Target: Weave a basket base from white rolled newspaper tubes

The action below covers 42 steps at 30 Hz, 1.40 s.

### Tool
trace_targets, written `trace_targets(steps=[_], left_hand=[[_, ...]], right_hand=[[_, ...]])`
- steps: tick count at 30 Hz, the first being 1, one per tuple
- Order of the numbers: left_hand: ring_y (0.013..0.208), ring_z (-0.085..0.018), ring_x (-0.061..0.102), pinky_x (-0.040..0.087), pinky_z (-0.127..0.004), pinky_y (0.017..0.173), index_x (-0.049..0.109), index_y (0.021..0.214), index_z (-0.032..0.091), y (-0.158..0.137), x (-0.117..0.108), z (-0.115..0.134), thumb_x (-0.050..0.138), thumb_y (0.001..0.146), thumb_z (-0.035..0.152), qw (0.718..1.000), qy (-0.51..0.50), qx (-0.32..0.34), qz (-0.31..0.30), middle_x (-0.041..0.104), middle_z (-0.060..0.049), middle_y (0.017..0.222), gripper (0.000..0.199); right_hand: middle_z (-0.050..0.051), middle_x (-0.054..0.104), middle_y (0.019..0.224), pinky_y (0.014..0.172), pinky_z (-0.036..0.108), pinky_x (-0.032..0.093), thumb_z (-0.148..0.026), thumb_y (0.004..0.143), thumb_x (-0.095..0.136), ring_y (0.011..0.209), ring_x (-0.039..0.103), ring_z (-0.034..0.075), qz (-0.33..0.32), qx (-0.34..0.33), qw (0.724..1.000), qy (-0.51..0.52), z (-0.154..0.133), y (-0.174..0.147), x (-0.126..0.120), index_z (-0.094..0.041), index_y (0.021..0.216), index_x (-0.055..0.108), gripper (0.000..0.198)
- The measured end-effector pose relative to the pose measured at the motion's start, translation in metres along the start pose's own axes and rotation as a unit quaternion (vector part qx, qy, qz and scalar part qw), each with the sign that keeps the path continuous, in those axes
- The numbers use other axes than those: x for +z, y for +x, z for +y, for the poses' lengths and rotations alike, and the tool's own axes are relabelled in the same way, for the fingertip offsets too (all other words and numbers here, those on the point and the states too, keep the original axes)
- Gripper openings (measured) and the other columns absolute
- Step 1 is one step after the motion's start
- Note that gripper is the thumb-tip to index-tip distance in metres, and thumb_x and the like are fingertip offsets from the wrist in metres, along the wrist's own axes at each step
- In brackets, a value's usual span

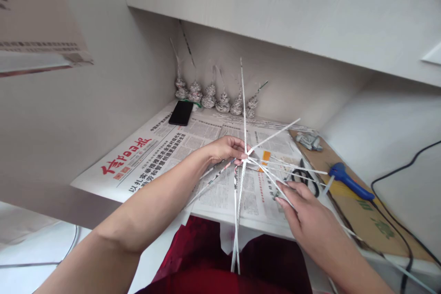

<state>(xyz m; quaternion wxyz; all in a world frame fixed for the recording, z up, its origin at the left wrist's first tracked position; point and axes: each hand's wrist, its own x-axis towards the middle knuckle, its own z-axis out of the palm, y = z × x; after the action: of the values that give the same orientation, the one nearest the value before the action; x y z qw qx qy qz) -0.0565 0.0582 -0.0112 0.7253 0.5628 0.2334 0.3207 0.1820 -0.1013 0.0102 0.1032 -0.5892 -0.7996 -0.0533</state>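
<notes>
Several thin rolled paper sticks [245, 115] cross at one point and spread out like spokes above a newspaper [203, 147]. My left hand [230, 148] pinches them at the crossing, its fingers closed around the centre. To the right, my right hand [299, 200] grips one paper stick [272, 173] between thumb and fingers, a short way out from the crossing. Two sticks point down toward my lap, and others reach up, right and lower left. Black-handled scissors [312, 179] lie just beyond my right hand, partly behind the sticks.
Several woven paper gourds [210, 96] line the back wall beside a black phone [181, 113]. Loose paper sticks [265, 123] lie along the back. On the right, a blue glue gun [349, 181] with a black cord [392, 223] rests on cardboard [375, 216] near crumpled paper [309, 141]. A shelf panel [275, 9] overhangs.
</notes>
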Motion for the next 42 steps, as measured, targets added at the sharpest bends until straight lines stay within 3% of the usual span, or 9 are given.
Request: trace_targets(steps=[6, 17, 24, 35, 42], left_hand=[[0.051, -0.008, 0.056, 0.046, -0.021, 0.048, 0.068, 0.095, 0.009, -0.001, 0.001, 0.002, 0.086, 0.060, 0.022, 1.000, 0.004, -0.009, -0.002, 0.064, -0.003, 0.070, 0.041], [0.052, -0.009, 0.056, 0.046, -0.021, 0.046, 0.067, 0.093, 0.009, -0.002, 0.003, 0.005, 0.085, 0.062, 0.021, 1.000, 0.010, -0.005, -0.022, 0.063, -0.003, 0.069, 0.038], [0.052, -0.009, 0.056, 0.050, -0.023, 0.047, 0.066, 0.089, 0.008, -0.001, 0.003, 0.004, 0.084, 0.061, 0.018, 1.000, 0.001, -0.002, -0.015, 0.062, -0.002, 0.067, 0.035], [0.052, -0.008, 0.056, 0.047, -0.021, 0.048, 0.066, 0.091, 0.009, -0.002, 0.005, 0.005, 0.084, 0.062, 0.019, 1.000, 0.005, 0.000, -0.022, 0.063, -0.003, 0.069, 0.036], [0.049, -0.008, 0.053, 0.042, -0.019, 0.047, 0.066, 0.085, 0.009, -0.003, 0.008, 0.007, 0.082, 0.062, 0.018, 0.999, 0.011, 0.007, -0.036, 0.062, -0.002, 0.063, 0.029]], right_hand=[[0.018, 0.057, 0.130, 0.081, 0.047, 0.057, -0.039, 0.098, 0.034, 0.106, 0.065, 0.032, 0.046, 0.003, 0.997, -0.066, 0.001, -0.004, 0.011, -0.017, 0.130, 0.059, 0.046], [0.019, 0.054, 0.131, 0.086, 0.046, 0.055, -0.051, 0.093, 0.044, 0.116, 0.059, 0.035, 0.073, 0.014, 0.996, -0.040, -0.001, 0.006, 0.002, -0.016, 0.131, 0.055, 0.053], [0.018, 0.055, 0.130, 0.088, 0.046, 0.054, -0.046, 0.094, 0.042, 0.114, 0.060, 0.033, 0.068, 0.014, 0.997, -0.025, 0.000, 0.004, 0.007, -0.016, 0.129, 0.058, 0.048], [0.017, 0.051, 0.137, 0.090, 0.044, 0.054, -0.041, 0.094, 0.047, 0.118, 0.058, 0.032, 0.130, 0.020, 0.991, -0.023, 0.004, 0.004, 0.008, -0.018, 0.134, 0.052, 0.046], [0.014, 0.042, 0.147, 0.105, 0.046, 0.044, -0.037, 0.095, 0.046, 0.131, 0.048, 0.031, 0.153, 0.015, 0.988, 0.006, 0.019, 0.000, 0.006, -0.022, 0.140, 0.046, 0.047]])
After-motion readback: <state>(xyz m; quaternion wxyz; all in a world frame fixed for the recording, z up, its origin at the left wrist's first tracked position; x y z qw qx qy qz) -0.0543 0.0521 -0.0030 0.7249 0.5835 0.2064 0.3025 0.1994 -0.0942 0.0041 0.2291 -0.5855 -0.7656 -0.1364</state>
